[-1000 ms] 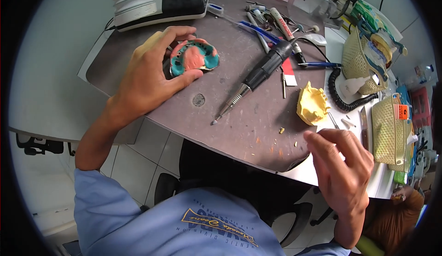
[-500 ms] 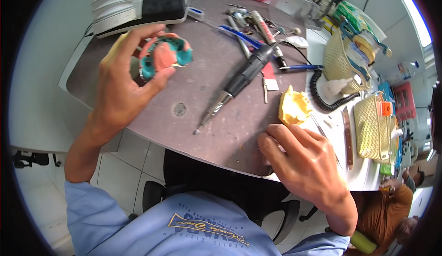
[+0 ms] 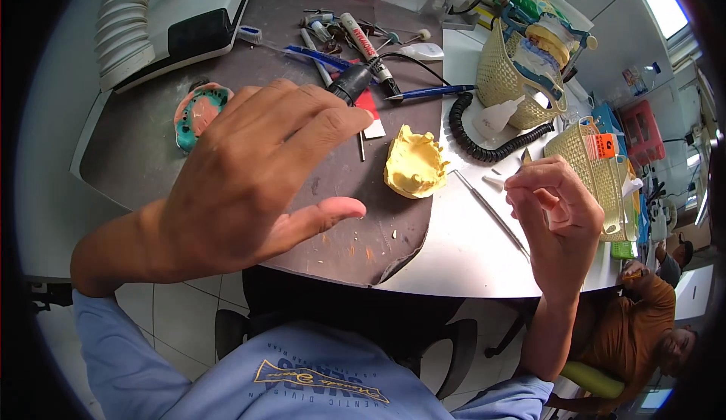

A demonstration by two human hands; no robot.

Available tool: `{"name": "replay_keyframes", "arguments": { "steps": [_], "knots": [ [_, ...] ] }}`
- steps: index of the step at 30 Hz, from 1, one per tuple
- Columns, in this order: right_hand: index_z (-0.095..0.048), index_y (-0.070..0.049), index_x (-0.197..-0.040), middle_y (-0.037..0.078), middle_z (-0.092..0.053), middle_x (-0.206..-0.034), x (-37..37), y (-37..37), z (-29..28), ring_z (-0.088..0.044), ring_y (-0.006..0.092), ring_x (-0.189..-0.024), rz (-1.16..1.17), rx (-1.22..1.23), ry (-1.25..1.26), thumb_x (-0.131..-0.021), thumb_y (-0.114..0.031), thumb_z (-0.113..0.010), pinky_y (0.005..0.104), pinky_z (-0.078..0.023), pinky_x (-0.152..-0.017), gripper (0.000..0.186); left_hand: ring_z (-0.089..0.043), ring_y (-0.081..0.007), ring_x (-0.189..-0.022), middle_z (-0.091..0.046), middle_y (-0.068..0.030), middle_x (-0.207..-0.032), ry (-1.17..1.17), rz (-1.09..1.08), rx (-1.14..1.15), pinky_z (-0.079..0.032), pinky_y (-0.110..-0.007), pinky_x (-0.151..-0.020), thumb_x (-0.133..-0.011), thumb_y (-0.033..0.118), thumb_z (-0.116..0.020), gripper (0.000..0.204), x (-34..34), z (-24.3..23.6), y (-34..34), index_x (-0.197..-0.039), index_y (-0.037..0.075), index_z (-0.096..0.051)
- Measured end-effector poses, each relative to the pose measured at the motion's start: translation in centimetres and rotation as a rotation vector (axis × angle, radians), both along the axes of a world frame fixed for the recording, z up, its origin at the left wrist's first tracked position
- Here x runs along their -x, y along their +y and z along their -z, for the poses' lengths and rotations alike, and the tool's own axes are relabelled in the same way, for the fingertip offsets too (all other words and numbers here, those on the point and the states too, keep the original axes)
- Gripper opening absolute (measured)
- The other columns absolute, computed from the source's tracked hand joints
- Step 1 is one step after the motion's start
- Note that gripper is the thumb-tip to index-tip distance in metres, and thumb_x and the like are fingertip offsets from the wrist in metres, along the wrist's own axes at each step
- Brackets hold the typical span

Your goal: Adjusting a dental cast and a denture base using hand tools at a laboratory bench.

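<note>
My left hand (image 3: 257, 170) hovers open above the dark work mat (image 3: 151, 163), fingers spread, holding nothing. Just behind it a teal and pink dental model (image 3: 198, 114) lies on the mat. The black handpiece (image 3: 352, 81) is partly hidden by my fingers. A yellow dental cast (image 3: 414, 164) sits at the mat's right edge. To the right, my right hand (image 3: 556, 208) is raised over the white table, thumb and fingers pinched on a small thin pointed tool (image 3: 525, 157). A long metal instrument (image 3: 491, 212) lies on the table below it.
A white machine with a ribbed hose (image 3: 174, 19) stands at the back left. Pens and small tools (image 3: 355, 38), a coiled black cable (image 3: 484, 144) and two woven yellow baskets (image 3: 522, 72) (image 3: 597, 167) crowd the back right. Another person in orange (image 3: 650, 306) sits at the lower right.
My left hand has let go of the teal and pink model, which now lies on the mat, and has lifted open. My right hand has risen from beside the yellow cast, pinching a small tool.
</note>
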State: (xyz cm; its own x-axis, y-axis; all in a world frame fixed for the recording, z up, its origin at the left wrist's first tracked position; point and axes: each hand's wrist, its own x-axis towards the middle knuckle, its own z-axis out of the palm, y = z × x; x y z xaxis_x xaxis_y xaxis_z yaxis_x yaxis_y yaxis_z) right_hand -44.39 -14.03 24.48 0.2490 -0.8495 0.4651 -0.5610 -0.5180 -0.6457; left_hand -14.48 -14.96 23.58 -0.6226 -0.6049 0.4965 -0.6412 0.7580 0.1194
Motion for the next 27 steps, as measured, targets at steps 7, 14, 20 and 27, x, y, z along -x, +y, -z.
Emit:
{"name": "replay_keyframes", "arguments": {
  "steps": [7, 14, 20, 27],
  "knots": [
    [-0.067, 0.001, -0.1, 0.004, -0.069, -0.092, -0.7, -1.0, -0.9, -0.066, 0.0081, -0.083, -0.079, -0.201, -0.268, -0.084, 0.003, -0.071, 0.0222, -0.053, -0.072, 0.017, -0.058, -0.0343, -0.103, -0.054, -0.0174, -0.117, -0.01, 0.051, -0.062, -0.049, -0.043, -0.091, -0.074, 0.043, -0.08, 0.073, 6.0, 1.6, -3.2, -0.124, -0.002, -0.053],
    [-0.067, 0.0, -0.098, 0.004, -0.069, -0.09, -0.8, -2.0, -0.2, -0.069, 0.0094, -0.081, -0.092, -0.078, -0.196, -0.083, 0.004, -0.073, 0.0221, -0.053, -0.069, 0.016, -0.058, -0.036, -0.109, -0.056, -0.0184, -0.118, 0.177, 0.184, -0.188, -0.048, -0.043, -0.095, -0.072, 0.023, -0.083, 0.067, 6.4, 3.3, -4.0, -0.127, 0.001, -0.052],
    [-0.067, 0.002, -0.097, 0.006, -0.069, -0.09, -1.0, -2.5, 0.9, -0.07, 0.0117, -0.082, -0.091, -0.104, -0.187, -0.081, 0.007, -0.073, 0.0241, -0.056, -0.072, 0.017, -0.057, -0.0368, -0.11, -0.056, -0.0185, -0.122, 0.282, 0.193, -0.337, -0.047, -0.044, -0.098, -0.069, 0.014, -0.081, 0.073, 6.2, 3.3, -3.6, -0.133, 0.002, -0.049],
    [-0.066, 0.008, -0.096, 0.012, -0.071, -0.089, -2.1, -2.1, 1.8, -0.072, 0.0161, -0.079, -0.148, -0.007, -0.144, -0.078, 0.012, -0.072, 0.026, -0.059, -0.071, 0.019, -0.058, -0.0325, -0.11, -0.056, -0.0165, -0.117, 0.422, 0.216, -0.346, -0.048, -0.039, -0.096, -0.066, 0.011, -0.08, 0.075, 5.9, 3.4, -3.3, -0.134, 0.003, -0.049]
  ]
}}
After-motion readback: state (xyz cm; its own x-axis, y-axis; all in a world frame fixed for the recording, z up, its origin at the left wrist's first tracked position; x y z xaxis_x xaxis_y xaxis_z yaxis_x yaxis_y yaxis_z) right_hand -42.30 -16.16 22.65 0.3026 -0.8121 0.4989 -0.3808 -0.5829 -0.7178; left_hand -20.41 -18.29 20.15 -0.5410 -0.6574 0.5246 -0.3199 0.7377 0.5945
